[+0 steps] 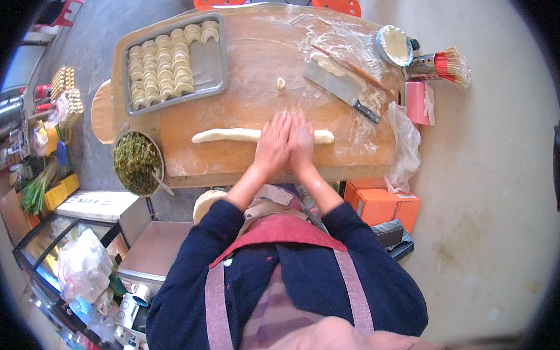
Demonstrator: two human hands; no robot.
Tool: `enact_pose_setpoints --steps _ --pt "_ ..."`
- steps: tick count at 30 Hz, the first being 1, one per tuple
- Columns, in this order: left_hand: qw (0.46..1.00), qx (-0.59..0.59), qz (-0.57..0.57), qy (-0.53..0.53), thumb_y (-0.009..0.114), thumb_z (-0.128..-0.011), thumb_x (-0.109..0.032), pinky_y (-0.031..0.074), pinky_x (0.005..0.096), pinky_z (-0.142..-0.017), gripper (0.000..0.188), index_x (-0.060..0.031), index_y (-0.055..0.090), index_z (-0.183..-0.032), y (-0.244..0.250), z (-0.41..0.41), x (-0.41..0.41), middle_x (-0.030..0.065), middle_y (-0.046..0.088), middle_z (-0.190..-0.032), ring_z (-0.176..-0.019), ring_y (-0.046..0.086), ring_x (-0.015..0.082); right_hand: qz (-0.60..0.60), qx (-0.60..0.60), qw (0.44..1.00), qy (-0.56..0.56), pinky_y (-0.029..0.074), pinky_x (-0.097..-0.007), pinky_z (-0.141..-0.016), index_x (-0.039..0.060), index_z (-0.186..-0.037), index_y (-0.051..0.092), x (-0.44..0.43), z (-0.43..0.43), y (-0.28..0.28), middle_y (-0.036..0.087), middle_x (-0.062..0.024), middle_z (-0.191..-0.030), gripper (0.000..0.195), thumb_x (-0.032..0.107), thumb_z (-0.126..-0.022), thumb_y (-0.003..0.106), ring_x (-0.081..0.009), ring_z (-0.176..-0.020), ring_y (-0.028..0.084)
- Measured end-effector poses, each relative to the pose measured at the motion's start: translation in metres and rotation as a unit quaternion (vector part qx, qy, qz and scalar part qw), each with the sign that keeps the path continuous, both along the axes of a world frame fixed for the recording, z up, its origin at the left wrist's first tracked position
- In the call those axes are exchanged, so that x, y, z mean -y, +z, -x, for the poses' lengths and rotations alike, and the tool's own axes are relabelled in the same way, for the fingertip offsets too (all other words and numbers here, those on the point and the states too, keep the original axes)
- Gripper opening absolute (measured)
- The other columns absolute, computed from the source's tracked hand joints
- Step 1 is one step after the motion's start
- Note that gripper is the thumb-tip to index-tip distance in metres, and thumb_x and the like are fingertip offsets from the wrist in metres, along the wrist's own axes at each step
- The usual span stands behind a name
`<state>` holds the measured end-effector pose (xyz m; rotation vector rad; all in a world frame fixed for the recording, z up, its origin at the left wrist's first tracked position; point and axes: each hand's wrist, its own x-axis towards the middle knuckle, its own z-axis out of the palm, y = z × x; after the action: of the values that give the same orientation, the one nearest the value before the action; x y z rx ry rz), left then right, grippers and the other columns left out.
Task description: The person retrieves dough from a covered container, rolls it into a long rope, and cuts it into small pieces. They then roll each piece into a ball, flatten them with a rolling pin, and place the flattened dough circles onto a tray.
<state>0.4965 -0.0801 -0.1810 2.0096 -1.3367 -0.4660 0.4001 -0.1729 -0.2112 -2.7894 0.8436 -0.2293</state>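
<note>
A long rope of dough (227,135) lies crosswise on the floured wooden board (205,161) in front of me. My left hand (274,143) and my right hand (300,144) rest flat over its right half, side by side and touching. Their fingers stretch away from me, and neither hand grips the dough. Both ends of the rope stick out past the hands; the stretch beneath the palms is hidden. Just beyond my fingertips sits a small lump of dough (281,83). To the right, a cleaver (332,85) with a black handle lies beside a thin wooden rolling pin (355,70).
A metal tray (207,66) of shaped dumplings stands at the back left. Nearer is a bowl of chopped green filling (136,159) with a spoon. At right are a bowl of flour (395,45), a chopstick holder (422,67), a pink box (418,103) and a plastic bag (404,145).
</note>
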Motion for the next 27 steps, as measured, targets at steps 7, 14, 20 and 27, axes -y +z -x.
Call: enact_pose_setpoints --steps 7,14,20,27 --pt "0.972 0.177 -0.151 0.043 0.063 -0.097 -0.035 0.014 0.0565 -0.128 0.078 0.0025 0.034 -0.158 -0.017 -0.011 -0.011 0.0188 0.028 -0.170 -0.159 0.025 0.0320 -0.058 0.069 0.995 0.044 0.017 -0.0575 -0.127 0.0017 -0.158 0.039 0.025 0.019 0.028 0.034 -0.0197 -0.167 0.067 0.025 -0.098 0.058 -0.0411 -0.156 0.026" --pt "0.987 0.131 -0.094 0.009 0.071 -0.089 -0.030 0.018 0.0596 -0.127 0.082 -0.0093 0.036 -0.160 -0.014 -0.028 -0.037 0.0181 0.031 -0.169 -0.158 0.026 0.0348 -0.039 0.024 0.998 -0.041 0.017 -0.0619 -0.125 0.0037 -0.160 0.036 0.043 0.055 0.026 0.032 -0.0205 -0.168 0.067 0.032 -0.102 0.056 -0.0403 -0.157 0.026" --pt "0.977 0.162 -0.130 0.053 0.074 -0.089 -0.032 0.016 0.0563 -0.129 0.091 -0.0016 0.028 -0.161 -0.011 -0.040 -0.045 0.0172 0.023 -0.172 -0.160 0.020 0.0351 -0.059 -0.003 0.998 -0.024 0.012 -0.0609 -0.128 0.0005 -0.162 0.028 0.059 0.067 0.035 0.027 -0.0245 -0.169 0.072 0.031 -0.103 0.054 -0.0435 -0.157 0.022" --pt "0.978 0.162 -0.122 0.047 0.072 -0.088 -0.031 0.022 0.0606 -0.125 0.090 -0.0028 0.030 -0.162 -0.009 -0.060 -0.053 0.0175 0.029 -0.170 -0.158 0.025 0.0365 -0.002 0.016 0.994 -0.112 0.013 -0.0595 -0.128 -0.0005 -0.163 0.024 0.084 0.069 0.027 0.023 -0.0249 -0.170 0.080 0.033 -0.100 0.059 -0.0426 -0.159 0.016"
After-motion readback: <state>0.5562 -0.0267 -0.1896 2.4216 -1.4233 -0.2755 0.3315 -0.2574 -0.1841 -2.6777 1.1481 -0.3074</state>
